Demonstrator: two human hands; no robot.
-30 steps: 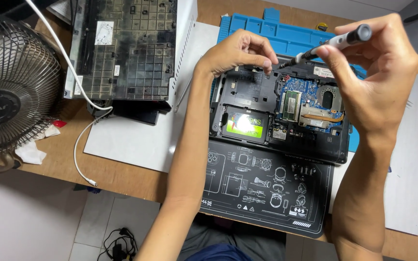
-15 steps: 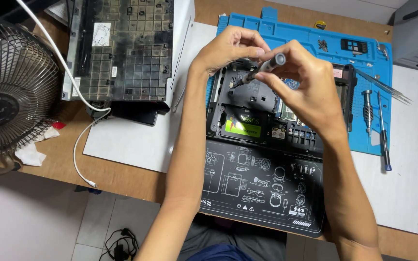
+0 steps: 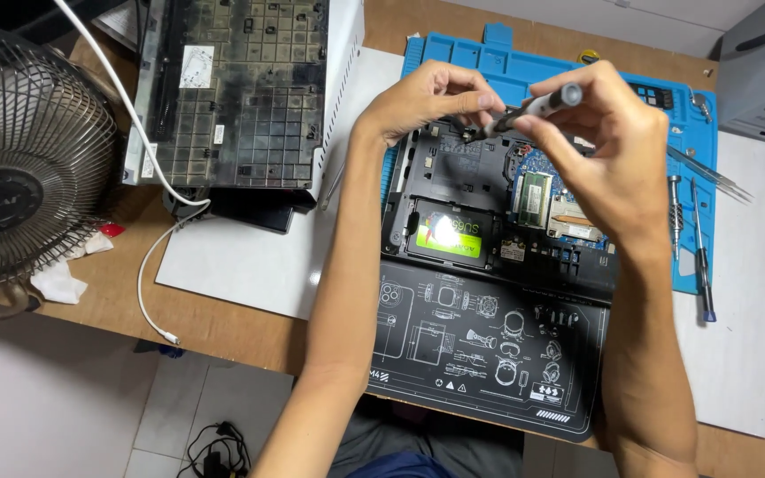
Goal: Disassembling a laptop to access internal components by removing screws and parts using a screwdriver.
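Both forearms rise from the bottom edge and meet over the opened laptop, which lies bottom side up on the desk, its far part resting on a blue repair mat. The right hand arches above the machine, wrist bent, fingers curled tight around a slim grey screwdriver. The tool lies nearly flat, dark end cap to the right, tip angled down and left toward the laptop's far left corner. The left hand comes in from the other side, palm down, thumb and fingertips pinched together right at the tip of the screwdriver; whether they hold a screw there, I cannot tell. Below the hands, a green-labelled drive sits in its bay, and a memory module shows to its right. The near part of the laptop carries a black cover printed with white line drawings. On the mat's right side lie tweezers and two more screwdrivers. Off to the left, a dusty keyboard panel lies face down on a white sheet, a white cable trails across the desk, and a fan stands at the edge.
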